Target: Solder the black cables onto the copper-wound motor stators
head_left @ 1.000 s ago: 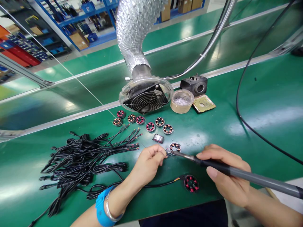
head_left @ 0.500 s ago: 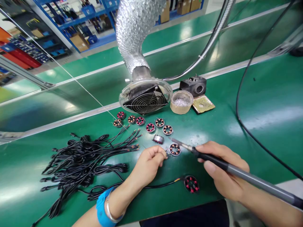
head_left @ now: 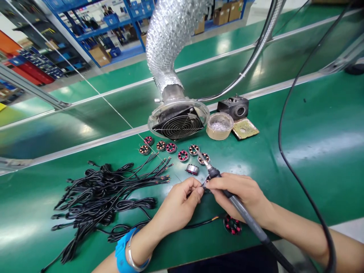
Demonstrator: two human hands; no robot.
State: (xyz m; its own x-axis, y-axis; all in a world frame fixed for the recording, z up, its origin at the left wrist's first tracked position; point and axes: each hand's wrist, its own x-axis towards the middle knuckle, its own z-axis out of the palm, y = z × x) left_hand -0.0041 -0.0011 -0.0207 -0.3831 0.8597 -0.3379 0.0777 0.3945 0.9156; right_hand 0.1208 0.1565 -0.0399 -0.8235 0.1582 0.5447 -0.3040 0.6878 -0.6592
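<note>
My right hand (head_left: 241, 193) is closed round a soldering iron (head_left: 247, 218), whose metal tip points up and away over the stators behind it. The thumb and fingertips of that hand are also at a small motor stator (head_left: 207, 179), which they mostly cover. My left hand (head_left: 182, 201), with a blue band and a silver bangle at the wrist, pinches a thin wire (head_left: 203, 185) beside this stator. Close to my right hand lies a red-wound stator (head_left: 232, 225), partly hidden, with a black cable (head_left: 200, 223) running to it.
Several stators (head_left: 183, 156) lie beyond my hands. At left is a heap of black cables (head_left: 105, 189) with bared ends. A fume extractor (head_left: 182, 123) hangs at the back, beside a round solder tub (head_left: 219, 127), an iron stand (head_left: 236, 108) and a sponge (head_left: 245, 129). A black cord (head_left: 281, 132) crosses at right.
My right hand with the soldering iron has moved left to the stator beside my left hand, and the iron now stands steeper, tip upward. My left hand keeps its pinch.
</note>
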